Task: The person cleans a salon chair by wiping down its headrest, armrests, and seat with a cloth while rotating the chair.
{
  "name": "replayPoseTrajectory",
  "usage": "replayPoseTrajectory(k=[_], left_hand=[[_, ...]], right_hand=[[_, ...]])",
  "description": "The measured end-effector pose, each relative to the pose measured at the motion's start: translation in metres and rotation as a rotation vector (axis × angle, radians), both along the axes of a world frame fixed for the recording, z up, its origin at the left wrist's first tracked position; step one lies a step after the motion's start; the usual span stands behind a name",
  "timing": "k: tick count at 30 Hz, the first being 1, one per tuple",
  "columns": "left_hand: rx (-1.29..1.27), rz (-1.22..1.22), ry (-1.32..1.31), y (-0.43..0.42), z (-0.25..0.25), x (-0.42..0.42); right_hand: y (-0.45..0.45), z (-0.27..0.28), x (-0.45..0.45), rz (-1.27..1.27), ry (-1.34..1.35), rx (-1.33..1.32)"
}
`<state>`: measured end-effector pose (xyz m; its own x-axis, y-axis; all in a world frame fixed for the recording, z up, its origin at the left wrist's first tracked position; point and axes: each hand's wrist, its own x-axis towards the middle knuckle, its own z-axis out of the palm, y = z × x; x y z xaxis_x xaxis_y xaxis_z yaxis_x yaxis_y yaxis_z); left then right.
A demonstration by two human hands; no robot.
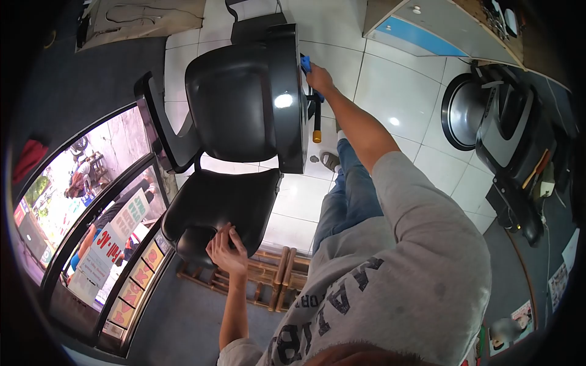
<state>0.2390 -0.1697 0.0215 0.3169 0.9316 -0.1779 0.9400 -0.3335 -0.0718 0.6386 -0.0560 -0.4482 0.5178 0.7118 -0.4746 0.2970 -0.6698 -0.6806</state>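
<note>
A black barber chair takes up the middle of the head view, with its padded backrest towards me. My left hand rests against the top edge of that backrest, fingers apart and slightly bent. Stretched out to the chair's far right side, my right hand is closed on a blue cloth. The cloth is against the outer face of the black armrest panel and is partly hidden by the hand. Just below it, a lever with an orange tip sticks out from the chair.
A second barber chair with a round metal base stands at the right. A cabinet is at the upper right. Behind the backrest lies a bamboo bench. A glass door with paper signs is at left.
</note>
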Motion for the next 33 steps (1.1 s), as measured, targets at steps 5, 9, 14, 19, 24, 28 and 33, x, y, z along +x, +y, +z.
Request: replayPoseTrajectory(k=[5,9,14,19,24,28,33], left_hand=[[0.0,-0.004,-0.014,0.0,0.001,0.004],[-0.008,0.005,-0.021,0.0,0.001,0.007],[-0.003,0.004,-0.014,-0.001,0.002,0.003],[0.007,-0.009,-0.045,0.0,0.001,0.001],[0.006,-0.024,-0.035,0.001,0.001,0.001],[0.015,-0.033,-0.039,0.0,0.0,0.0],[0.011,-0.019,-0.03,0.0,0.001,0.004]], right_hand=[[0.016,0.005,-0.012,0.423,0.024,-0.065],[-0.009,-0.012,-0.045,0.666,-0.068,-0.13],[-0.034,0.002,-0.05,0.704,-0.074,-0.152],[-0.053,0.009,-0.027,0.748,0.299,-0.048],[-0.049,0.034,0.016,0.581,0.195,-0.171],[-0.038,0.031,0.027,0.191,0.005,-0.17],[-0.059,-0.014,-0.008,0.586,0.113,-0.232]])
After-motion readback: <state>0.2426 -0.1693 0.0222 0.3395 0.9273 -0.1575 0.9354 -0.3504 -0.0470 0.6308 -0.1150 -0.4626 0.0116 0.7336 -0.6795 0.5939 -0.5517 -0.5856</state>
